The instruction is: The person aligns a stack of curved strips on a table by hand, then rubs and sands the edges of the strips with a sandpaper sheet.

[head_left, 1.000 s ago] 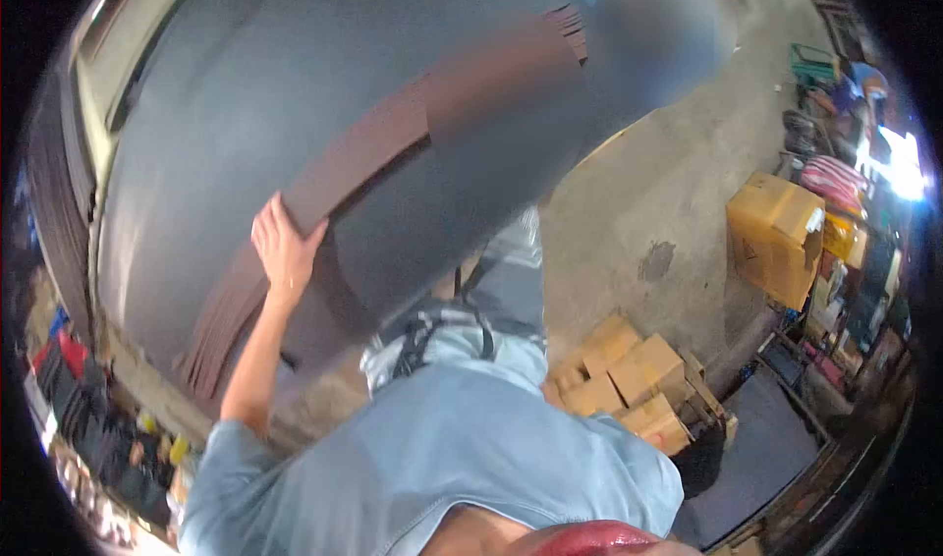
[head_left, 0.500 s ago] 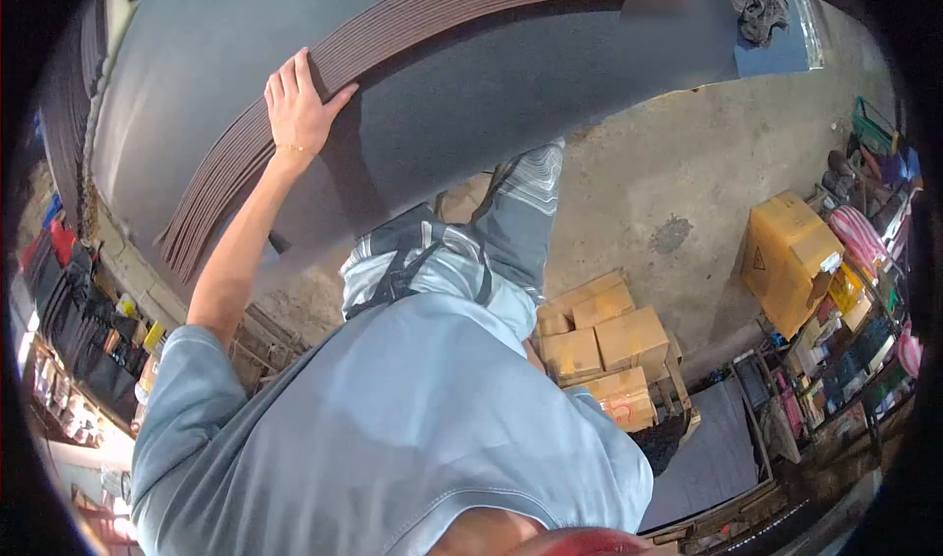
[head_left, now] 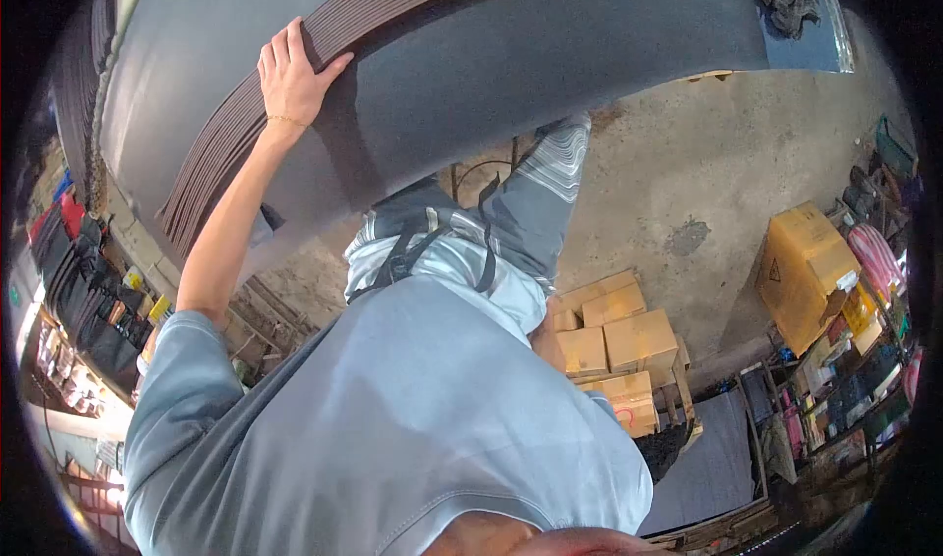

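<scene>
The dark, broad table (head_left: pixel 511 75) spreads under the left grip (head_left: pixel 293 84) and away to its right. Beyond that edge I see grey concrete floor (head_left: pixel 648 173), marked by a dark stain (head_left: pixel 688 237). Behind the grip, rightward, small cardboard boxes (head_left: pixel 611 335) are piled; a bigger carton (head_left: pixel 807 276) stands well apart, farther right. Bright light (head_left: pixel 83 389) glares behind the grip, leftward.

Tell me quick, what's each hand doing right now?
Left hand: open, spread over the brown strips.
Right hand: out of view, cannot tell.
</scene>
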The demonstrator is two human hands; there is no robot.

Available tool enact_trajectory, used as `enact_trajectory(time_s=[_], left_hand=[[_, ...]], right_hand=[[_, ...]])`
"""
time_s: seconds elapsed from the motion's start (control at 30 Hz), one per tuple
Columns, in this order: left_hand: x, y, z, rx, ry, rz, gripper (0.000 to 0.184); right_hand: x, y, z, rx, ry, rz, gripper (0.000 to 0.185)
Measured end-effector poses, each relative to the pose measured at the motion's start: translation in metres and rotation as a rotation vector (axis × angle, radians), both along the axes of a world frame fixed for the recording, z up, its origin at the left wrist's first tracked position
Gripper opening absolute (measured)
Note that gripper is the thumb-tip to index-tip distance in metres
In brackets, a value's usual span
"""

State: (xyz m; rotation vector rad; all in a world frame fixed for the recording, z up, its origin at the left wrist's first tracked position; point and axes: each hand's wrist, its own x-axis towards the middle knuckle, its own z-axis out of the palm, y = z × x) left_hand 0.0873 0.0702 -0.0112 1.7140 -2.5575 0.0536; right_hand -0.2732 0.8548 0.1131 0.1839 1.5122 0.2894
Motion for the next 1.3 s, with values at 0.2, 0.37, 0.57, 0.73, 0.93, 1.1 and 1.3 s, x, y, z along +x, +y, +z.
enact_trajectory(time_s=[0.2, 0.37, 0.57, 0.73, 0.93, 1.1, 1.3], left_hand=[[0.007, -0.005, 0.004, -0.017, 0.024, -0.016, 0.092], [-0.004, 0.000, 0.028, 0.136, -0.067, 0.105, 0.091], [0.002, 0.013, 0.008, 0.027, 0.014, 0.024, 0.092], [0.001, 0.010, 0.012, 0.071, 0.029, 0.008, 0.093], [0.000, 0.010, 0.008, 0.061, -0.001, 0.026, 0.094], [-0.001, 0.011, 0.009, 0.046, 0.027, 0.040, 0.093], [-0.003, 0.012, 0.010, 0.022, 0.073, 0.029, 0.090]], right_hand=[[-0.009, -0.075, -0.092, -0.244, 0.049, 0.035, 0.038], [0.013, -0.129, -0.163, -0.451, 0.089, -0.009, 0.037], [0.048, -0.187, -0.190, -0.589, 0.165, -0.095, 0.035], [0.080, -0.210, -0.209, -0.661, 0.201, -0.142, 0.033], [0.097, -0.209, -0.212, -0.690, 0.297, -0.173, 0.032], [0.090, -0.205, -0.216, -0.725, 0.315, -0.114, 0.031], [0.069, -0.247, -0.238, -0.842, 0.432, -0.070, 0.029]])
